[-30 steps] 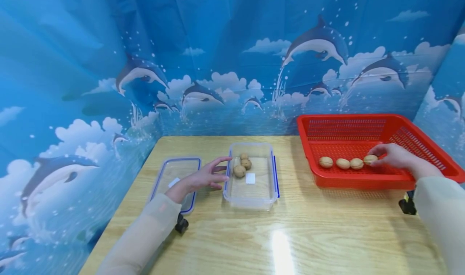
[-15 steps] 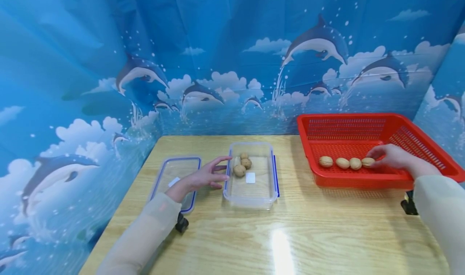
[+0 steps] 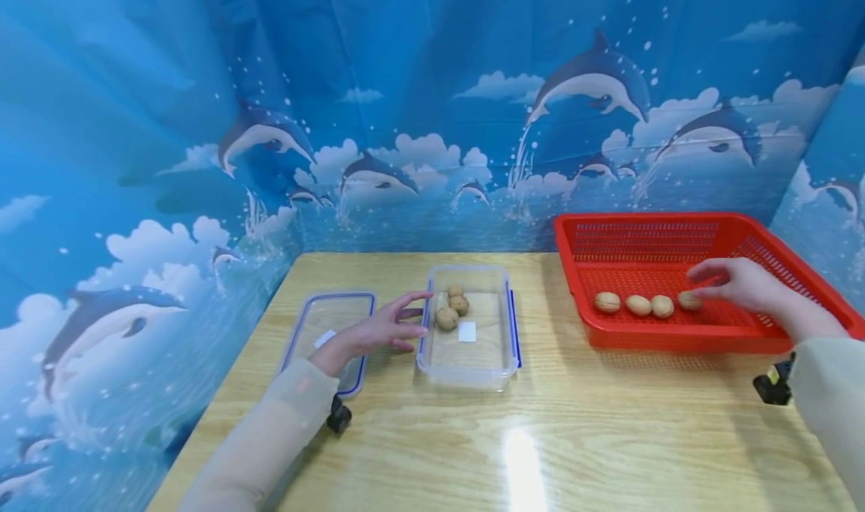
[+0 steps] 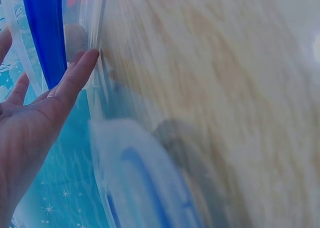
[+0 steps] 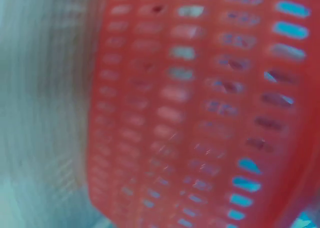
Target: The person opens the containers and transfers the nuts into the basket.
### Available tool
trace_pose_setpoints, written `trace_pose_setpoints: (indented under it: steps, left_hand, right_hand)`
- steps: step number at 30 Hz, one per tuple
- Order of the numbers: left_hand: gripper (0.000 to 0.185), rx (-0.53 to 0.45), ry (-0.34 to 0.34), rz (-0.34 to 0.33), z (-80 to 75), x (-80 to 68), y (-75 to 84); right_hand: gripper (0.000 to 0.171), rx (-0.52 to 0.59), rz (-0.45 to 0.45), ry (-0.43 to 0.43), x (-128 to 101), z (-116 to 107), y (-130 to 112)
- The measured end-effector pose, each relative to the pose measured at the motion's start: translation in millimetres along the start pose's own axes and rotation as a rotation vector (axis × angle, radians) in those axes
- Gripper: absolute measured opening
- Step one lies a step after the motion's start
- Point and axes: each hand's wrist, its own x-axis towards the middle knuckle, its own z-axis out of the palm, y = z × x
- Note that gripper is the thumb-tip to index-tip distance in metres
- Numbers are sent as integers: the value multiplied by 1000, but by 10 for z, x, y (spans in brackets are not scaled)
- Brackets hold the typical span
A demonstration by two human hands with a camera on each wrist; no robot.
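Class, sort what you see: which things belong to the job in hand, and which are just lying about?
Likely in the job:
left hand
right hand
walnuts
red basket
clear container

Apparently just about:
lid, beside the container
wooden table
dolphin backdrop

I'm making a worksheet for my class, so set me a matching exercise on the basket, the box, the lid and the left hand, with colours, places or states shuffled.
Column one
1. basket
2. box
3. lid
4. left hand

Column two
A. clear, with walnuts inside
B. at the box's left rim
C. red, with slotted walls
D. lying flat, edged in blue

Pairs: 1-C, 2-A, 3-D, 4-B
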Motion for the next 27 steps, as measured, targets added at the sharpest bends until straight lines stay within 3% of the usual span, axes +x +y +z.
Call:
trace_pose_setpoints:
  steps: [10, 20, 27]
  left_hand:
    - [74, -40, -31, -1, -6, 3, -20]
    - [72, -34, -27, 4, 8, -2, -10]
    - [71, -31, -31, 7, 3, -6, -7]
  right_hand:
    - [46, 94, -63, 80, -26, 11, -649]
    - [40, 150, -184, 79, 31, 170, -1385]
    - [39, 253, -231, 31, 149, 435, -1779]
